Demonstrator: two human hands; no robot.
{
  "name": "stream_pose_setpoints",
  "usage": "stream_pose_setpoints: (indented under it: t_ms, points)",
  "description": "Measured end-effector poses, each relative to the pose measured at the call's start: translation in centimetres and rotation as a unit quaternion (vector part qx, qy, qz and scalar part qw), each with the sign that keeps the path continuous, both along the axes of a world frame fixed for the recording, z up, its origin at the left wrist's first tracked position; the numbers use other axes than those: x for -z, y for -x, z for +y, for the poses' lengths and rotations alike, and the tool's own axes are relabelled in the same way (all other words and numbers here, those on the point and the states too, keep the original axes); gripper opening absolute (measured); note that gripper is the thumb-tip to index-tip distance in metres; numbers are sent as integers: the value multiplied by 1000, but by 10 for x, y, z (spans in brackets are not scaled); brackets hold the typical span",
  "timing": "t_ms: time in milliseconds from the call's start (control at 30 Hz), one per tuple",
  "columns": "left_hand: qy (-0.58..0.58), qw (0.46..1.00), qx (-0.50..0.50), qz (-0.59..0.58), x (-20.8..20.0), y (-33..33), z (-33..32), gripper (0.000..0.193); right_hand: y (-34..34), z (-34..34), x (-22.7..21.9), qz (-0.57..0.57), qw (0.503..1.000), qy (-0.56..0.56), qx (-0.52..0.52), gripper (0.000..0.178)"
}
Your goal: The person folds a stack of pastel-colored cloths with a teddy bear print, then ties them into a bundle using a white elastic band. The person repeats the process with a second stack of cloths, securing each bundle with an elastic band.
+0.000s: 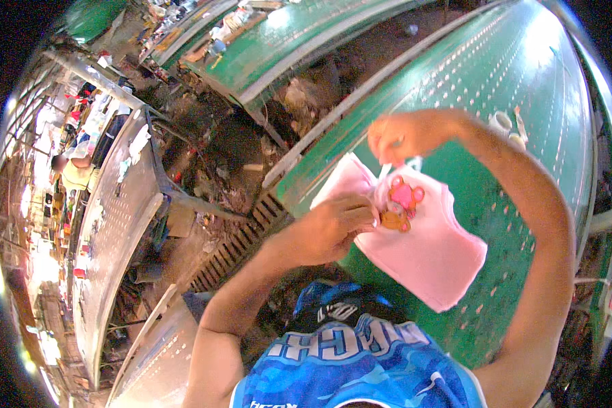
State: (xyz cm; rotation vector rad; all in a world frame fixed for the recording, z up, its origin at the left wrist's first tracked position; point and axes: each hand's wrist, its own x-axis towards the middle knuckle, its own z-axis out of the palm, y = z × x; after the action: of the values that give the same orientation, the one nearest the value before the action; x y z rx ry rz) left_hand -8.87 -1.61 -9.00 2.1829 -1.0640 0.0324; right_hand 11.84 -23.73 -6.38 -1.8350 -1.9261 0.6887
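Note:
A pink fabric piece (425, 255) lies on the green table (455, 333) in front of me, shaped like a cut garment panel. Printed bears in pink and orange decorate it near its left part. My left hand (333, 228) pinches the fabric at its left side, just beside the print. Bent over the far edge of the fabric, my right hand (408, 139) has its fingers closed. Something thin and white shows under those fingertips, too small to name.
On the right side of the table stand small whitish cups or rolls (502, 124). Other long tables (279, 41) run behind and to the left. A person (80, 171) is at the far left, and a slatted grate (238, 241) lies between the tables.

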Motion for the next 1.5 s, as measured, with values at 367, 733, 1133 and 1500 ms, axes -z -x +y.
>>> stream_pose_setpoints:
  t_ms: [367,733,1133,1500]
  points:
    - [378,874,-253,173,65,21,5,48,56,30,25,374,925,70,2,42]
    - [232,923,-276,135,43,-6,-9,33,-3,24,49,378,904,128,155,49]
    - [229,933,-220,171,41,-81,-23,30,-21,-2,56,364,900,-46,235,35]
    - [315,867,-195,332,29,-123,-23,27,-24,8,29,459,826,-67,320,36]
